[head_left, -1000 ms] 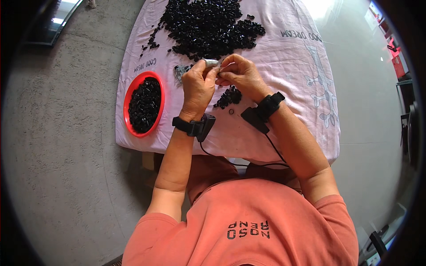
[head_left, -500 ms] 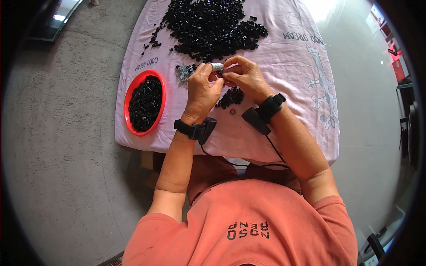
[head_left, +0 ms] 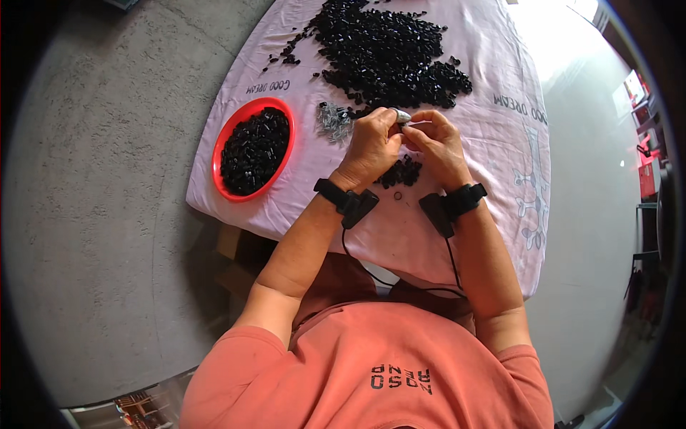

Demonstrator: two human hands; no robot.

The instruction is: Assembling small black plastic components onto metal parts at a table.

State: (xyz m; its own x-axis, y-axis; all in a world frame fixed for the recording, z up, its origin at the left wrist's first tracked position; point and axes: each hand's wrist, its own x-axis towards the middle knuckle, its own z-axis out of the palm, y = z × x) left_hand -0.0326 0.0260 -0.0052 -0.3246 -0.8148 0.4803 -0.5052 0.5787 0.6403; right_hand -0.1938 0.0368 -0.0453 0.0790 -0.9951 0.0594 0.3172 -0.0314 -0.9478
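Over the cloth, my left hand (head_left: 371, 149) and my right hand (head_left: 439, 149) meet fingertip to fingertip, both closed in a pinch. A small dark piece sits between them, mostly hidden by the fingers. Silver-grey wrapping (head_left: 403, 116) covers a fingertip of my left hand. Just below the hands lies a small group of black pieces (head_left: 401, 171), with a little dark ring (head_left: 398, 195) nearer me. Left of my left hand is a heap of thin, clear-grey slivers (head_left: 334, 123). Beyond both hands spreads a large pile of shiny black pieces (head_left: 386, 53).
A red oval basin (head_left: 219, 154) full of black pieces stands at the table's left side. Pink printed cloth (head_left: 493, 236) covers the table. Both wrists wear black strapped devices (head_left: 355, 207), and a cable (head_left: 371, 277) hangs near the front edge.
The view has shifted, so the table and basin sit differently in the picture. My hands stay pinched together over the same part of the cloth, with the fingers slightly rearranged.
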